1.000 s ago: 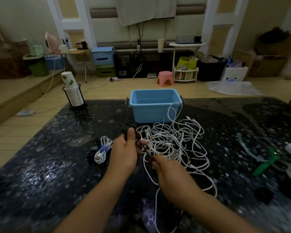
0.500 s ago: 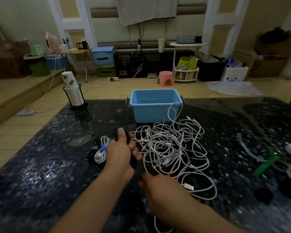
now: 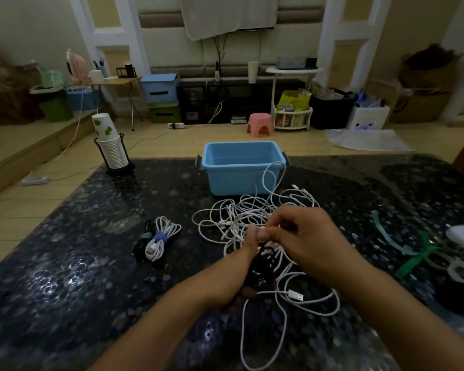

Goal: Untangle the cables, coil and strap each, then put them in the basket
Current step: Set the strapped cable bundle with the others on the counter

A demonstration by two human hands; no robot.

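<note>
Head view: a black cable [image 3: 264, 259] is gripped in the curled left hand [image 3: 233, 279], right over the white tangle [image 3: 255, 218]. Its top end is pinched by the right hand [image 3: 306, 236], with the blue basket [image 3: 243, 167] sitting empty at 12 o'clock.

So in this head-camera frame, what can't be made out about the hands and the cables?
- Black cable: the left hand covers most of it, so its coil state is unclear.
- Right hand fingertips: blurred, so exactly what they pinch is unclear.
- Blue basket floor: partly hidden by its near wall.
- Black coil: dark against the table, half behind the strapped white coil.
</note>
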